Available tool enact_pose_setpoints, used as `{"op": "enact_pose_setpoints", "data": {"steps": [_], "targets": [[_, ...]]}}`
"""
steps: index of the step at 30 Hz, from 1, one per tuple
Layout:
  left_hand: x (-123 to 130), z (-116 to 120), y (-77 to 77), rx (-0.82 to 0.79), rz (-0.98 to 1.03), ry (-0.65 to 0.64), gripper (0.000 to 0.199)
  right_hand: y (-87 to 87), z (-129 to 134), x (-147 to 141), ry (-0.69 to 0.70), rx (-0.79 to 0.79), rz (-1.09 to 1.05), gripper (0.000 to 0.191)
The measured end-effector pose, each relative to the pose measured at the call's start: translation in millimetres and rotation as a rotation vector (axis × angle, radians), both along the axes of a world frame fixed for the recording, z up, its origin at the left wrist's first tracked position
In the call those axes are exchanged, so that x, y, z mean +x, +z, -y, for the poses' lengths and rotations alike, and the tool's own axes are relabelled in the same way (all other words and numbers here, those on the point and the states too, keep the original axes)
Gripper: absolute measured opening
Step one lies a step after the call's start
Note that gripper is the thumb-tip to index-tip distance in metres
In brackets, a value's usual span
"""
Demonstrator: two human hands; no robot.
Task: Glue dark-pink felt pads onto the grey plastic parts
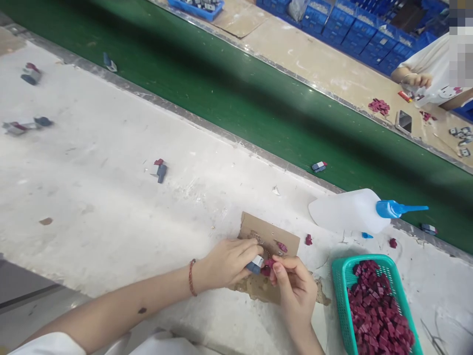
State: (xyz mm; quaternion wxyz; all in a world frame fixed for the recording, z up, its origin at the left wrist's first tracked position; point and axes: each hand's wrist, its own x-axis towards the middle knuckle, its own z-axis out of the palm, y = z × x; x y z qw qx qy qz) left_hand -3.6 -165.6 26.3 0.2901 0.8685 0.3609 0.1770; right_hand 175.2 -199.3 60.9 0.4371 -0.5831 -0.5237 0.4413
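The left hand (229, 261) pinches a blue-grey and white piece (254, 266) and the right hand (295, 286) a maroon part (267, 268), close together over cardboard (290, 240), seemingly for steady alignment, while the teal basket (338, 286) of maroon pieces (380, 315) stands beside the right hand, likely for easy reach. The worktable (111, 207) is scuffed white; beyond it run a green belt (236, 88) and stacked blue bins (338, 23).

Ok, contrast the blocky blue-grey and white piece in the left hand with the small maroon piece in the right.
Colour: the blocky blue-grey and white piece is two-toned; the small maroon piece shows one colour. Size: the blocky piece looks larger than the maroon one. Hold: the left hand has the blocky piece; the right hand pinches the maroon one. Both are over brown cardboard.
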Motion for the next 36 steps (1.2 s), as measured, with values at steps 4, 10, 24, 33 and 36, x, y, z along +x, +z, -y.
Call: {"op": "enact_pose_setpoints", "data": {"steps": [4, 10, 24, 33, 36], "targets": [[0, 1, -2.0, 0.040, 0.013, -0.002, 0.009, -3.0, 3, 3, 0.025, 0.002, 0.062, 0.020], [0, 1, 0.3, -0.012, -0.012, -0.003, 0.008, -4.4, 2, -1, 0.042, 0.013, 0.104, 0.022], [0, 7, -5.5, 0.106, -0.036, 0.026, 0.021, 5.6, -3, -3, 0.095, 0.110, 0.291, 0.024], [3, 7, -6.8, 0.324, -0.027, 0.043, 0.030, 7.5, -4, -5, 0.149, 0.120, 0.378, 0.024], [3, 8, -6.0, 0.326, -0.045, 0.040, 0.030, 6.9, -3, -7, 0.143, 0.131, 0.350, 0.022]]}}
